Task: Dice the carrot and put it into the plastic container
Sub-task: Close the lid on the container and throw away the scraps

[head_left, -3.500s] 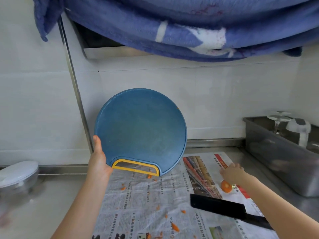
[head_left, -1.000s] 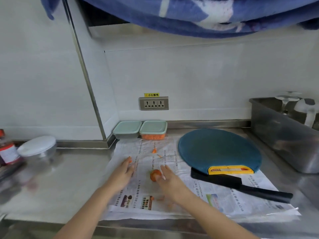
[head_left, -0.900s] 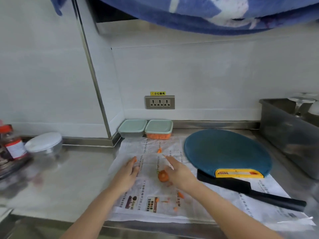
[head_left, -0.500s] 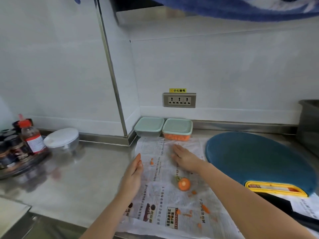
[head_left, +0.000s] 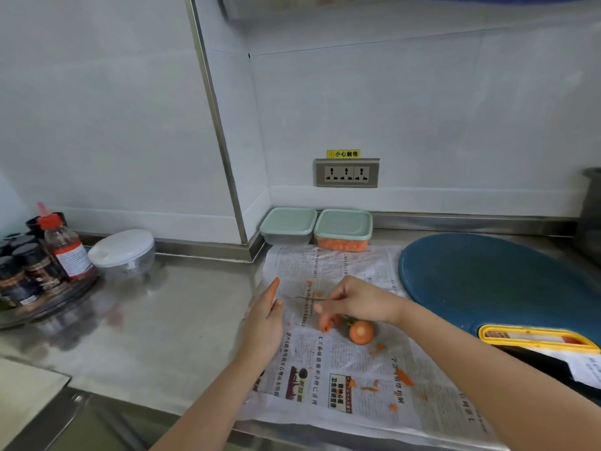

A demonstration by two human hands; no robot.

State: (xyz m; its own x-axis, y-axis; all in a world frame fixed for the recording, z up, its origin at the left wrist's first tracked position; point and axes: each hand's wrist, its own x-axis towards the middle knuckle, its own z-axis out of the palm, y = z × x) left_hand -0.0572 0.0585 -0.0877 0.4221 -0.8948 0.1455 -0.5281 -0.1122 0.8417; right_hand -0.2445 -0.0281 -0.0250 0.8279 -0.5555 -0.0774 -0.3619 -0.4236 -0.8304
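The left hand (head_left: 265,320) lies flat and empty, fingers straight, on the left edge of the newspaper (head_left: 341,362) spread over the steel surface (head_left: 156,320). The right hand (head_left: 357,301) hovers over the paper with fingers curled downward; whether it pinches a carrot scrap I cannot tell. Just beside its wrist sits the carrot stub (head_left: 361,332), with small orange bits scattered nearer the front edge. Against the wall stand two lidded plastic containers: the left container (head_left: 288,225) looks empty, the right container (head_left: 343,230) holds diced carrot. The blue cutting board (head_left: 494,284) rests to the right.
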